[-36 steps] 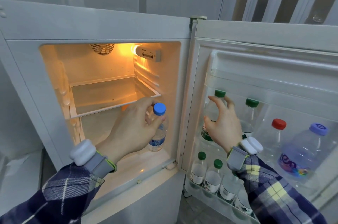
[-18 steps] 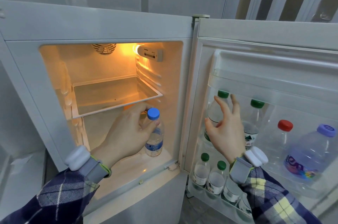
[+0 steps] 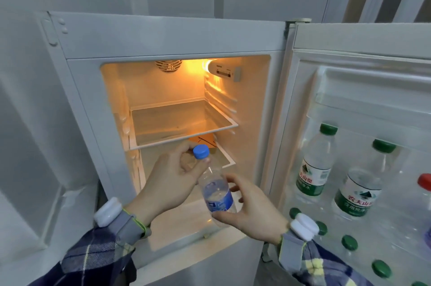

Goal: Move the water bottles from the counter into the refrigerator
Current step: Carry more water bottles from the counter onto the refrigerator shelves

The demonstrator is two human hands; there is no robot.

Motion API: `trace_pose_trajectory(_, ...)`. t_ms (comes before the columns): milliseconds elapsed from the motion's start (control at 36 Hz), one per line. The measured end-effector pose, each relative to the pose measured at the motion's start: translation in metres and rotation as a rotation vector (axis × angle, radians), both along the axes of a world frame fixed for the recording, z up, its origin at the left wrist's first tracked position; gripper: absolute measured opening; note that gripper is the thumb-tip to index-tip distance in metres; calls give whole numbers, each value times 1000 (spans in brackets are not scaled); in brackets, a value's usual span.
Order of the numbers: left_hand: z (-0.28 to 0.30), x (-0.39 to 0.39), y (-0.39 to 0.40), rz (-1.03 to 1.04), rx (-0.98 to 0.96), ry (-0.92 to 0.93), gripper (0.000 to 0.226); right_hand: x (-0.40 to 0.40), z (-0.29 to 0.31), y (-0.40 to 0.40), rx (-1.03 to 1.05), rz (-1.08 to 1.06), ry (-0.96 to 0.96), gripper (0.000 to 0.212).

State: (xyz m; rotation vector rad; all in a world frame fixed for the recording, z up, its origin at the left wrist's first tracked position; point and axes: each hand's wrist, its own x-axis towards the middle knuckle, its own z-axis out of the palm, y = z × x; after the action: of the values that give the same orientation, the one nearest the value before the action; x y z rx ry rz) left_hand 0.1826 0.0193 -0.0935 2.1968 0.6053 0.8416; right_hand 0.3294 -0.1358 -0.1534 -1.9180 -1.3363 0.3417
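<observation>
The left hand (image 3: 172,183) gripped the blue-capped bottle (image 3: 215,189) by its neck, tilted at the refrigerator (image 3: 163,36) opening, while the right hand (image 3: 251,211) cupped its base. Both hands should have stood it upright on the floor of the compartment, I reckon.

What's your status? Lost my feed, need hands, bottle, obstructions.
Left hand grips blue-capped bottle at neck; right hand holds its base. Bottle tilted, at fridge opening. Nothing in the way.

plaid sleeves (image 3: 93,260), grey wristbands (image 3: 127,227), white pods (image 3: 107,211)
</observation>
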Motion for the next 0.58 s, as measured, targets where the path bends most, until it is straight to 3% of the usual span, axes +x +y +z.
trace_pose_trajectory(83, 12, -7, 3, -3, 17, 14, 17, -5, 2, 20, 36, 22, 60, 68)
trace_pose_trajectory(194, 32, -21, 14, 37, 197, 105, 32, -1, 8, 44, 87, 27, 86, 61)
trace_pose_trajectory(417, 119, -69, 76, 442, 832, -213, 48, 19, 41, 120, 260, 3, 94, 66)
trace_pose_trajectory(472, 127, -77, 94, 577, 966, -152, 60, 22, 46, 140, 292, -22, 76, 72)
trace_pose_trajectory(583, 116, -94, 131, 671, 980, 42, 94, 16, 55, 186, 312, -22, 75, 81)
